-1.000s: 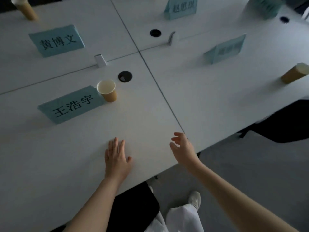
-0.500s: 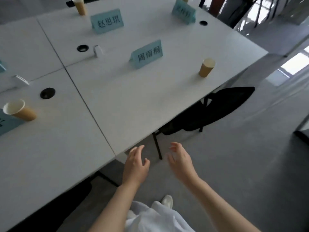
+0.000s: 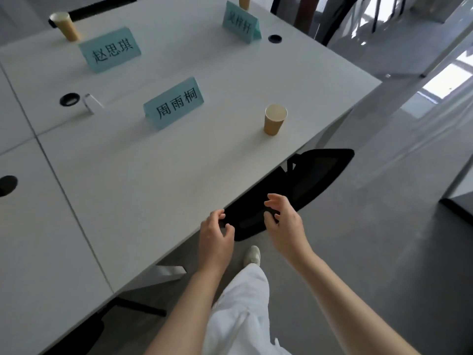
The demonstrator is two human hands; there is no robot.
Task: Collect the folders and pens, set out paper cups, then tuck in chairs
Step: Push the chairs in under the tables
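We are reaching both hands to the black chair (image 3: pixel 314 180) at the desk (image 3: pixel 158 180) edge: our left hand (image 3: pixel 216 235) is curling around the chair back's near corner, our right hand (image 3: pixel 285 222) spreading loosely over it. A paper cup (image 3: pixel 274 119) is standing above.

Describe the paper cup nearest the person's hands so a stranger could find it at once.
Start at the white table and follow its near edge to the black chair. The paper cup stands upright just above it, right of the nearest blue name card, closest to the table edge.
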